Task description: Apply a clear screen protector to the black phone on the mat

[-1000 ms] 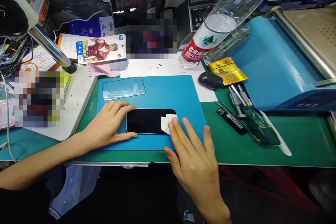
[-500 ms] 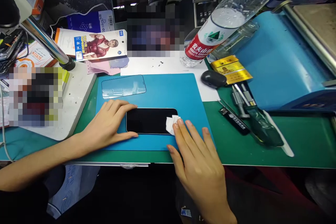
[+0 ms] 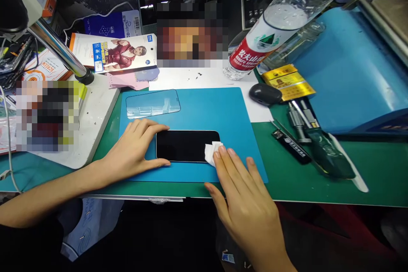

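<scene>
A smartphone (image 3: 181,146) with a dark screen lies face up and sideways on a blue mat (image 3: 216,106). My left hand (image 3: 135,153) grips its left end, forefinger at the far edge and thumb at the near edge. The fingertips of my right hand (image 3: 247,199) press a folded white wipe (image 3: 211,153) onto the right end of the screen. Those fingers are stretched out, the thumb apart from them. Behind the phone, a clear screen protector (image 3: 153,104) with a dark border lies on the mat.
A tilted water bottle (image 3: 258,46) stands at the back right, near a black mouse (image 3: 265,94) and a gold packet (image 3: 288,83). Several tools, including a green-handled one (image 3: 331,153), lie on the right. A lamp stand (image 3: 59,49) and boxes fill the left.
The camera view has shifted slightly, so things sit a little farther right. My right hand and the wipe have slid slightly toward me. My left hand keeps its grip on the phone.
</scene>
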A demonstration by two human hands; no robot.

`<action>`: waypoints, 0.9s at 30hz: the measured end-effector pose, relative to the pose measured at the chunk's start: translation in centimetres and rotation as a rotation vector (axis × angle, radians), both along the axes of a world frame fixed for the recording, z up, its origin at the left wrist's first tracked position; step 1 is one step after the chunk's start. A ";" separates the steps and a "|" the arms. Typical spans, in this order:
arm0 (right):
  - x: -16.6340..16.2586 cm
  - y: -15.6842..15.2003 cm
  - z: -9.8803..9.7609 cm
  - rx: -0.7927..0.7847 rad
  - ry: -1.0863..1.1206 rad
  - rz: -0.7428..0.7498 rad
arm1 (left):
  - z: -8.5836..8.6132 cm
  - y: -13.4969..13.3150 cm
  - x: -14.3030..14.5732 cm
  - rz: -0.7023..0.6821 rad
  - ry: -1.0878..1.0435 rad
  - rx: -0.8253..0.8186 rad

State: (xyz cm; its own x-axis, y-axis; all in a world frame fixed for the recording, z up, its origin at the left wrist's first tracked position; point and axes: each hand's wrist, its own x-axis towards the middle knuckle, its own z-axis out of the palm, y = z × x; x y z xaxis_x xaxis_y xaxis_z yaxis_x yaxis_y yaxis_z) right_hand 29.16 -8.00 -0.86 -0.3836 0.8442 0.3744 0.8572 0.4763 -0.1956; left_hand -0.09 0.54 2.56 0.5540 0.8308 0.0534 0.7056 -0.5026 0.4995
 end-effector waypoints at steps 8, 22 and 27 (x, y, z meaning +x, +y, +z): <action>-1.0 3.5 0.1 -0.023 0.032 -0.007 | 0.3 0.1 0.0 0.016 -0.005 -0.001; -2.1 3.6 0.4 -0.037 0.009 0.029 | 0.0 0.0 0.1 -0.027 0.004 0.087; -1.5 0.1 0.5 -0.051 0.008 0.037 | -0.2 -0.2 0.3 -0.036 0.015 0.085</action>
State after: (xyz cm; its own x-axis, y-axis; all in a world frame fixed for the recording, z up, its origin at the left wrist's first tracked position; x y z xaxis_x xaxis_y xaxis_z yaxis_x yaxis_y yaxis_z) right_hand 27.70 -7.93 -0.34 -0.4125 0.8473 0.3344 0.8375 0.4972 -0.2268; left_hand 0.22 0.30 2.37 0.5844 0.8034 0.1139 0.6938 -0.5675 0.4433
